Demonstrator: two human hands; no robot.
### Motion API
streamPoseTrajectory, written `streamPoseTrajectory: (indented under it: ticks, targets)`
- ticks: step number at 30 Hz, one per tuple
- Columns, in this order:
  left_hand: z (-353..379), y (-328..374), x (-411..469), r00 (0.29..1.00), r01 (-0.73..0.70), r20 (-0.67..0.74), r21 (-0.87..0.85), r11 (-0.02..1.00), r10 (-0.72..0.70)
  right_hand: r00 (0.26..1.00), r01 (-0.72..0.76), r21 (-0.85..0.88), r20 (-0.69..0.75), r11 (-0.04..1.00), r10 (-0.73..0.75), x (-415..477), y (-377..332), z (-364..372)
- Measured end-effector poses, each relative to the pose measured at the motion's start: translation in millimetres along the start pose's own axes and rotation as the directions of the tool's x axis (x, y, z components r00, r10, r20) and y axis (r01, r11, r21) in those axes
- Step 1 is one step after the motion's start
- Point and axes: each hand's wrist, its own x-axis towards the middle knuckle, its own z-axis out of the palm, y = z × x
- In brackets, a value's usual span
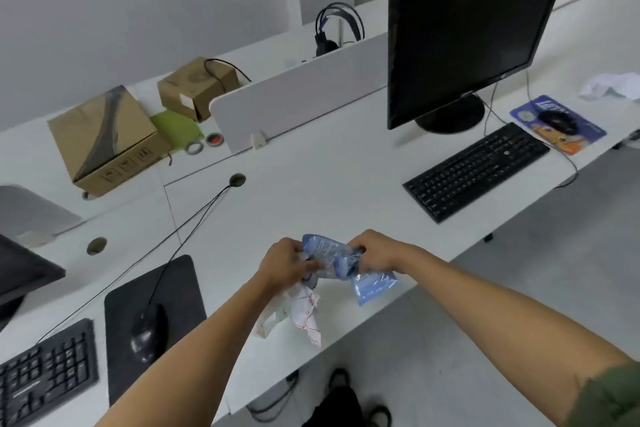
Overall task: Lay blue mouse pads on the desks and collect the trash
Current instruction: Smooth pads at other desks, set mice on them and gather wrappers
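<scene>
Presently: left hand (287, 263), also clutching crumpled paper (304, 315), and right hand (377, 253) grip blue packet (332, 253) together, probably to compact the trash.

— Worn on the head, facing forward and down?
— Yes, wide-angle. Close above the left hand (287, 262) and right hand (377, 251) at the desk (311, 166) edge, reaching the monitor (460, 35) and far wall (121, 3). One view only.

The left hand (287, 263) and right hand (377, 251) are bare, as are both forearms. A wrinkled olive-green short sleeve (609, 395) covers the right upper arm. Dark trousers (332, 406) show below, blurred.
</scene>
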Motion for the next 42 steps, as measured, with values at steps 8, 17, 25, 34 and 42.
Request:
streamPoseTrajectory:
  ticks: [8,17,25,34,42]
  targets:
    - [-1,46,81,0.998,-0.023,0.052,-0.094,0.995,0.028,0.88,-0.125,0.434,-0.367,0.892,0.302,10,50,-108]
    - [30,140,147,0.961,0.042,0.271,-0.328,0.944,0.051,0.969,0.085,0.616,-0.236,0.783,0.08,-13,53,-187]
    - [86,226,185,0.959,0.196,0.271,-0.425,0.884,-0.082,0.99,0.073,0.452,-0.144,0.889,-0.008,-26,127,-242]
    - [174,318,211,0.971,0.237,0.143,-0.464,0.854,-0.191,0.986,0.118,0.299,-0.152,0.947,-0.075,-40,221,-335]
    - [196,367,268,0.98,0.196,0.061,-0.393,0.898,-0.187,0.995,0.023,0.352,-0.101,0.936,0.014,-3,278,-412]
